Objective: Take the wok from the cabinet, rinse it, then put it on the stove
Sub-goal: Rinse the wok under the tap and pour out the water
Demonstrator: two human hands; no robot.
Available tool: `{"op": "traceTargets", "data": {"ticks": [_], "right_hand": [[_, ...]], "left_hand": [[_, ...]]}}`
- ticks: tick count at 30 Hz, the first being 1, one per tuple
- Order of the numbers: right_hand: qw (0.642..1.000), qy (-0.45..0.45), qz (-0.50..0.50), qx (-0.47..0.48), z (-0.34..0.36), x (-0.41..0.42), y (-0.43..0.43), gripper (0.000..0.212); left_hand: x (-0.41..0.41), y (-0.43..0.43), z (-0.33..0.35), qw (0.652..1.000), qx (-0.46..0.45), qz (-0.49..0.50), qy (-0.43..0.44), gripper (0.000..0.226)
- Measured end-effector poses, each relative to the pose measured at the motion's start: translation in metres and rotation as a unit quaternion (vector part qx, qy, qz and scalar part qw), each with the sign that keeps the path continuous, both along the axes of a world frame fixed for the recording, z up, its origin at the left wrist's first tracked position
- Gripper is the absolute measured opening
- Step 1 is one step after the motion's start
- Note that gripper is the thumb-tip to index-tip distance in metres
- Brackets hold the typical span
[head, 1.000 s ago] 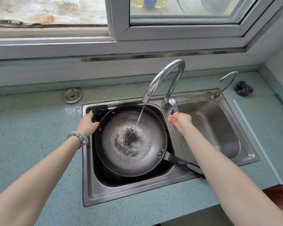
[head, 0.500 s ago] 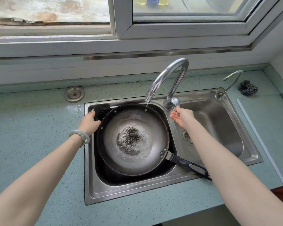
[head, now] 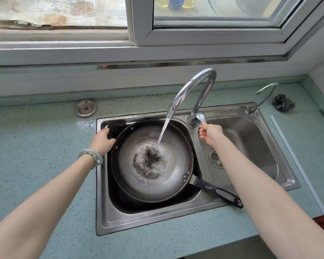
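The round dark steel wok [head: 151, 161], worn grey inside with a black speckled patch at its bottom, lies in the left basin of the double stainless-steel sink [head: 176, 217], which is set into the speckled pale-green table [head: 36, 146]. Its long black handle [head: 219, 193] lies across the sink's rim toward the table's front edge. A stream of water [head: 163, 131] from the curved chrome tap [head: 195, 81] lands just off the wok's middle, where a shallow pool is gathering.

The left grip [head: 102, 140] is closed over the small black side handle [head: 118, 126] at the wok's far-left rim, fingers curled round it. The right grip [head: 210, 134] pinches the tip of the tap's chrome lever [head: 200, 116].

The rinse looks under way. To do it well, the left grip should tilt and turn the wok so the flow sweeps the walls, not only the bottom. A moderate flow would limit splashing; drops already lie on the table behind the sink. Before lifting, the tap should be shut off, the water tipped out, and the right grip moved to the long handle.

A wad of dark steel wool [head: 283, 104] sits near the table's far right corner.
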State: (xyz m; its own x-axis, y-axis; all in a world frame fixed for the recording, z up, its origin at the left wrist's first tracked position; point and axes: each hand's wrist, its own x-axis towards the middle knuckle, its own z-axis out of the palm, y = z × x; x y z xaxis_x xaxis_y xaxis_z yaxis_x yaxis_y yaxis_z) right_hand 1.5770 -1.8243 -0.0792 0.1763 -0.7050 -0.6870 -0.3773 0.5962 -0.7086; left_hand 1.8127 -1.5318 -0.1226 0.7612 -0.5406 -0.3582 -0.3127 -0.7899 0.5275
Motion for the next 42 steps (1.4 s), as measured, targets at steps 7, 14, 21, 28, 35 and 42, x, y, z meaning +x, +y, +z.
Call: {"op": "traceTargets", "data": {"ticks": [7, 14, 21, 28, 35, 42], "right_hand": [[0.999, -0.028, -0.032, -0.011, 0.007, -0.005, 0.009, 0.034], [0.978, -0.002, -0.11, -0.178, 0.007, 0.008, 0.077, 0.011], [0.983, -0.163, 0.09, 0.014, 0.023, 0.064, 0.11, 0.018], [0.991, -0.113, 0.073, -0.007, 0.016, 0.058, 0.103, 0.009], [0.894, 0.212, 0.336, -0.206, -0.013, -0.024, 0.075, 0.015], [0.789, 0.345, 0.489, -0.14, -0.031, -0.118, 0.071, 0.05]], "left_hand": [[-0.002, -0.001, 0.0, 1.0, -0.014, -0.002, -0.01, 0.045], [-0.003, -0.001, 0.0, 1.0, -0.017, 0.009, -0.008, 0.048], [-0.005, 0.006, 0.007, 0.998, -0.05, 0.023, 0.012, 0.056], [-0.008, 0.008, 0.009, 0.998, -0.056, 0.007, -0.019, 0.057], [0.008, -0.011, 0.008, 0.998, -0.063, 0.021, -0.006, 0.051], [0.024, -0.028, -0.004, 1.0, 0.027, 0.007, 0.004, 0.046]]}}
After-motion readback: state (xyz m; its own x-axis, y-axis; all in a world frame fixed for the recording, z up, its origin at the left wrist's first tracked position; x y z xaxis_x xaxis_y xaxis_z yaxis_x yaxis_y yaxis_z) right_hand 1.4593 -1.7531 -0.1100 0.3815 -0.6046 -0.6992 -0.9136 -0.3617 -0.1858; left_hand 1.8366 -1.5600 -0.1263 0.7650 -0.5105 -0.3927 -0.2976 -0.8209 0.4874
